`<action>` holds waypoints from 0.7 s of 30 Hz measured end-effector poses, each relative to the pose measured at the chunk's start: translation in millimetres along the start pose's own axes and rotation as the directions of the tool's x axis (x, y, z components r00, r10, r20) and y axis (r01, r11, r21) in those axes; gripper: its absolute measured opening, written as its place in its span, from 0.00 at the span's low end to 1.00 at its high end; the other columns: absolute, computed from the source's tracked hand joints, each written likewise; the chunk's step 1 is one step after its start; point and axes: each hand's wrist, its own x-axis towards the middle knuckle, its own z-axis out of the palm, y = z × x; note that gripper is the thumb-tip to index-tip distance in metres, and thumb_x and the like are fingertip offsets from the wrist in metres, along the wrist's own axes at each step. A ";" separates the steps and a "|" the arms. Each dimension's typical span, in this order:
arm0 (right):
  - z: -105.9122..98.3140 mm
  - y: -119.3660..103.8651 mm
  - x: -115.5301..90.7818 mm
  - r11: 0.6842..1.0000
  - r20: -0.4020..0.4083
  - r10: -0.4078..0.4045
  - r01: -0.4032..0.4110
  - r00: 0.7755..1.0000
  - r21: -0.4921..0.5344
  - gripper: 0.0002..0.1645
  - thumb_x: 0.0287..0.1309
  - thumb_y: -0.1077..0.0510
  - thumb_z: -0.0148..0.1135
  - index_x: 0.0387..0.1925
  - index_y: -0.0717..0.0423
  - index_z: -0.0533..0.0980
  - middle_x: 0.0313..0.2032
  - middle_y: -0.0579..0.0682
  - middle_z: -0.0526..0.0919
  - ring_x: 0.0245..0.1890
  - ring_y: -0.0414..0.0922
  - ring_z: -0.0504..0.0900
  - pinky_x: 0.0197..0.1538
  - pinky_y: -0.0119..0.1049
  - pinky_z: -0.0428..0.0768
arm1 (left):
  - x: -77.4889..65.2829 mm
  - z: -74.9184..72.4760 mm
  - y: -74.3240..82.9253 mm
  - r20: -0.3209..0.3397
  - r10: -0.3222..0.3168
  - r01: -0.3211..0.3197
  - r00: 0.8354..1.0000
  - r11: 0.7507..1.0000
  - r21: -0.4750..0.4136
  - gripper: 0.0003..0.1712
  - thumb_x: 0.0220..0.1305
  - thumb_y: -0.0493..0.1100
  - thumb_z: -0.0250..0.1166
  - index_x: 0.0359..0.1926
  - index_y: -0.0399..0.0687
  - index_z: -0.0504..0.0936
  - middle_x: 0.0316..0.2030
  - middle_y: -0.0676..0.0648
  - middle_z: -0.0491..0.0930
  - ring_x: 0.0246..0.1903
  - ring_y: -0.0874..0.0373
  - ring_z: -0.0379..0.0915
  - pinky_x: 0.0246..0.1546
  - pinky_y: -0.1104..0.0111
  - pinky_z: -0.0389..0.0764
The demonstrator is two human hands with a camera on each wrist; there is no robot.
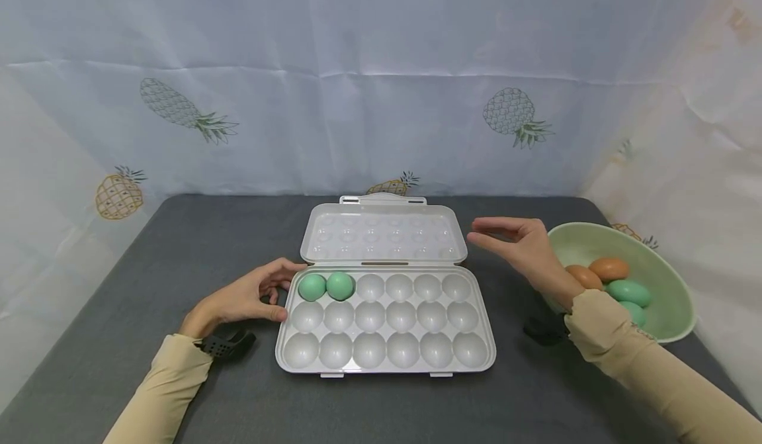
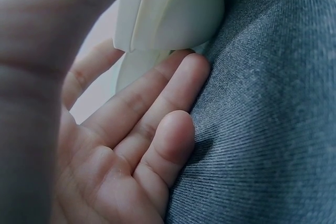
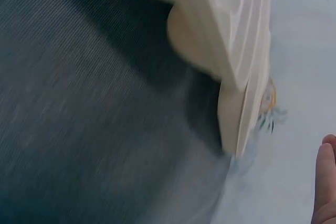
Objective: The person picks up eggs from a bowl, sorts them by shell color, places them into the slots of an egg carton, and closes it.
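A white egg box (image 1: 387, 318) lies with its lid (image 1: 383, 232) folded back. Two green eggs (image 1: 340, 286) sit side by side in the far row's left cups. My left hand (image 1: 253, 292) rests against the box's left edge, thumb and index finger spread along it. In the left wrist view, the fingers (image 2: 178, 85) touch or nearly touch the underside of the box (image 2: 189, 17). To the right of the lid, my right hand (image 1: 518, 249) hovers with thumb and fingers extended, nothing between them. Only a fingertip (image 3: 326, 169) shows in the right wrist view, beside the box (image 3: 210, 35).
A pale green bowl (image 1: 673, 285) stands at the right, partly behind the right forearm. Inside are orange eggs (image 1: 610, 269) and green eggs (image 1: 630, 292). Dark grey cloth covers the table (image 1: 238, 391). A pineapple-print curtain (image 1: 369, 126) hangs behind and at both sides.
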 end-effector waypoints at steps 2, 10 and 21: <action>-10.0 2.0 -3.5 1.000 -0.004 0.013 -0.013 1.000 -0.005 0.21 0.62 0.57 0.73 0.56 0.56 0.84 0.45 0.29 0.88 0.51 0.27 0.84 0.53 0.23 0.80 | -0.5 -0.3 -0.6 -0.002 0.004 -0.004 1.000 1.000 0.004 0.43 0.57 0.37 0.77 0.70 0.39 0.66 0.60 0.68 0.76 0.51 0.70 0.77 0.32 0.70 0.76; -46.8 5.5 -18.8 0.994 -0.010 0.074 -0.074 0.997 -0.085 0.23 0.68 0.54 0.67 0.62 0.53 0.80 0.51 0.28 0.86 0.56 0.26 0.80 0.57 0.20 0.75 | -3.5 -1.9 1.4 -0.020 0.001 -0.001 1.000 1.000 0.025 0.43 0.56 0.36 0.77 0.70 0.39 0.67 0.60 0.69 0.76 0.50 0.71 0.77 0.32 0.70 0.76; -104.3 24.3 -53.4 0.967 -0.113 0.173 -0.190 0.978 -0.167 0.25 0.70 0.54 0.64 0.65 0.54 0.77 0.51 0.21 0.83 0.54 0.20 0.77 0.50 0.18 0.76 | 0.1 -1.1 0.8 -0.013 -0.010 0.010 1.000 1.000 0.015 0.43 0.57 0.36 0.77 0.71 0.40 0.67 0.60 0.70 0.76 0.51 0.71 0.77 0.33 0.70 0.77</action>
